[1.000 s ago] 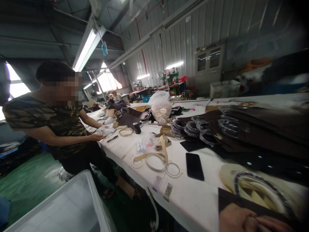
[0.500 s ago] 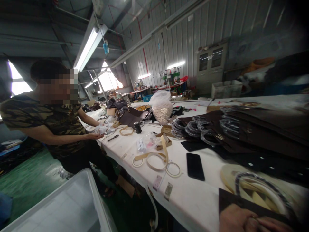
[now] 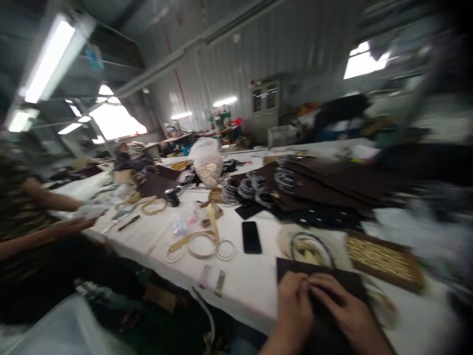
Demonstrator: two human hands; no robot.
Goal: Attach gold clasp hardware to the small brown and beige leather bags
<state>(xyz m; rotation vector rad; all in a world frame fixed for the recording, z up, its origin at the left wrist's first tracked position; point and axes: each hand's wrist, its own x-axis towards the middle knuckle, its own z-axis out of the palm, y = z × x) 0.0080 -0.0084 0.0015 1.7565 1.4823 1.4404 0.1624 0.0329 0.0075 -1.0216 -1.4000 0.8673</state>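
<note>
A dark brown bag panel (image 3: 354,283) lies at the near edge of the table, at the lower right. A plastic-wrapped curved handle (image 3: 320,240) rises at its far edge. My left hand (image 3: 295,303) is closed on the panel, thumb and fingers pinched near its upper middle. Beside it, my right hand (image 3: 342,308) grips the same panel, its fingertips meeting those of the left. Whatever small part sits between the fingertips is hidden and blurred. Behind the panel is a roll of cream tape (image 3: 286,239).
A black phone (image 3: 252,237), tape rings (image 3: 201,245) and a black cylinder (image 3: 172,197) lie on the white table (image 3: 244,283). To the right is a box of small light pieces (image 3: 382,259). Dark panels with wrapped handles (image 3: 325,185) are stacked behind. A person (image 3: 40,212) works at left.
My view has swung to the right, so the table contents appear shifted left. Both my hands now show more fully on the panel, and the box of small pieces has come into view.
</note>
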